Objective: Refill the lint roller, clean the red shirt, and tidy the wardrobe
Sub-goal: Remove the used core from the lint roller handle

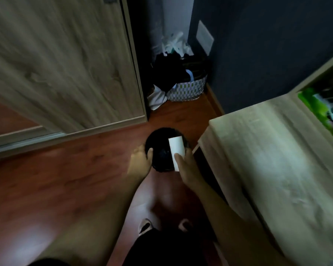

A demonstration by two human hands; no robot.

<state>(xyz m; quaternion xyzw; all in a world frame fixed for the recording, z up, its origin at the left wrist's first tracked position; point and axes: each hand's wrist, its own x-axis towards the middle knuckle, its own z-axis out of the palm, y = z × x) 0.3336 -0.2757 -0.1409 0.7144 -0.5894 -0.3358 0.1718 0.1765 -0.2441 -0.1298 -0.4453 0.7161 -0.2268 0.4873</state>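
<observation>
While the person bends over a wooden floor point(65, 179), both bare arms reach down to a round black bin point(155, 135) standing just beside the corner of a cloth-covered surface point(277, 150). The left hand point(141, 160) grips the bin's near left rim, its fingers curled round the outside and the thumb hooked over the edge. The right hand point(186, 167) pinches a white roll point(176, 150) between thumb and fingers, holding it by its lower end; the roll stands nearly upright, tilted a little to the left, over the right side of the bin's open mouth. The picture is too blurred to show whether the roll touches the rim. To the left rises a pale wood-grain wardrobe door point(65, 64). In the far corner, against the dark wall, sits a patterned laundry basket point(188, 89) heaped with dark clothes. A green packet point(319, 110) lies on the cloth-covered surface at the right edge. Two slippered feet point(144, 225) show below.
</observation>
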